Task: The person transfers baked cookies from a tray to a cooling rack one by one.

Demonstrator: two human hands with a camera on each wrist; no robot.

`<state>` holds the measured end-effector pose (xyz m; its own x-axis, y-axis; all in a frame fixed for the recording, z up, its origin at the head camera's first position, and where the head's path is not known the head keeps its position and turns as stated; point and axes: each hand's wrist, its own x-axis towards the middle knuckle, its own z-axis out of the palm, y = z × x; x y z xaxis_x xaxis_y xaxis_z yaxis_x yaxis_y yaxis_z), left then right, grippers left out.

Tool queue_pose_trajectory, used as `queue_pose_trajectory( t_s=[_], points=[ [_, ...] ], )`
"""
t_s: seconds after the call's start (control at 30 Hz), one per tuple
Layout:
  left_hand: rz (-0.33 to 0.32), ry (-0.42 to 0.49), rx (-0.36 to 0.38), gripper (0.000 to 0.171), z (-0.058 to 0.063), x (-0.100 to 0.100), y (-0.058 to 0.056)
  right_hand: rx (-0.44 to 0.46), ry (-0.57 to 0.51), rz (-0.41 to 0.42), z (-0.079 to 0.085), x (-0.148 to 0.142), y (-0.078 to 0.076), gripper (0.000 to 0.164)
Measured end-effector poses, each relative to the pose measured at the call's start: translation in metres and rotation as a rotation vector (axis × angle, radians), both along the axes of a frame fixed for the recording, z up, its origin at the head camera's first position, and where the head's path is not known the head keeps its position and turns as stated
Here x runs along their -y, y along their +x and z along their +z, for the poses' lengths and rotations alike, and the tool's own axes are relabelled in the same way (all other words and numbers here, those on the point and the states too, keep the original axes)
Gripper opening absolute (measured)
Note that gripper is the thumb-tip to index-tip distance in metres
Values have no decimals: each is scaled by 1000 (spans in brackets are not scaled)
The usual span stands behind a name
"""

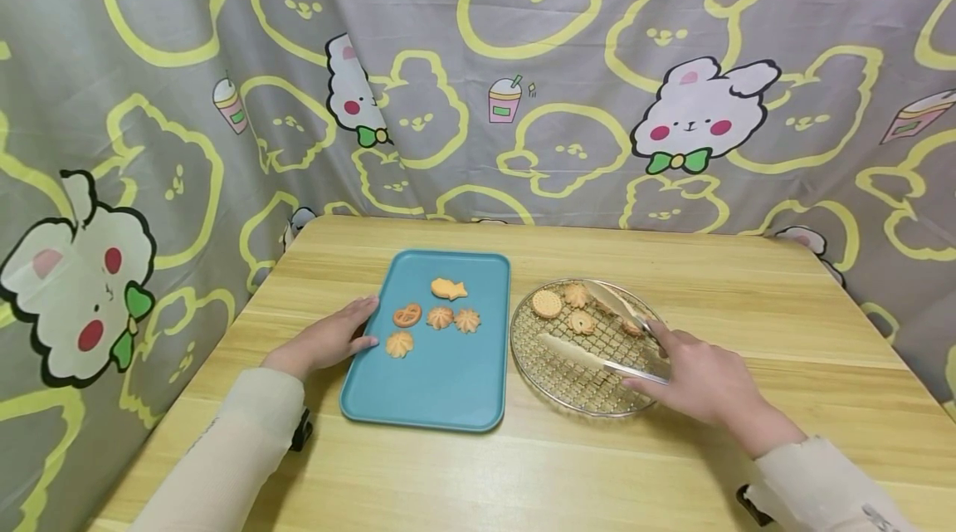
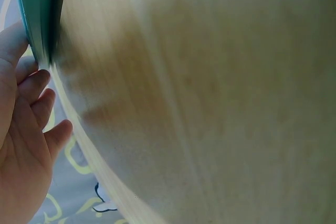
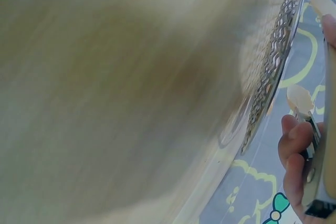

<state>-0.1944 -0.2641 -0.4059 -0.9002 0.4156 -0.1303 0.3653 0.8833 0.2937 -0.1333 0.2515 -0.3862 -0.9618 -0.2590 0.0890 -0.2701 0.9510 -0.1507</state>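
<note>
Rack cookies: the round cookie, the scalloped cookie and the front cookie are sitting toward the far side of the wire rack. I'm guessing light, dry and snappy, so a soft pinch by the sides is looking safest.
Tongs: the tongs are reaching over the rack, pale tips spread wide. Metal arms are looking springy; mid-arm is making sense for control.
Right hand: the right hand is grasping the tongs, thumb on one arm, fingers on the other. Can't really tell if the far tip is touching a cookie, since its arm is covering that bit.
Left hand: the left hand is resting against the tray's left edge, fingers loosely stretched, not clenching.
Blue tray: the blue tray is holding a fish cookie, a pretzel cookie and three scalloped ones. It's looking stiff, smooth and maybe slidey, so I'd be steadying the rim.
Wood table: the table is showing pale striped grain, with tray and rack lying side by side.
Curtain: a grey curtain with yellow cartoon outlines and white bunnies is hanging behind and along the left.
</note>
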Motion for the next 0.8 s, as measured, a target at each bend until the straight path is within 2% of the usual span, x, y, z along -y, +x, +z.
queue_pose_trajectory(
  t_s=[0.6, 0.8],
  points=[
    [18, 15, 21, 70, 2, -2, 2, -20, -39, 68, 2, 33, -10, 103],
    [25, 8, 26, 70, 3, -3, 3, -53, -38, 113, 1, 47, -13, 102]
  ],
)
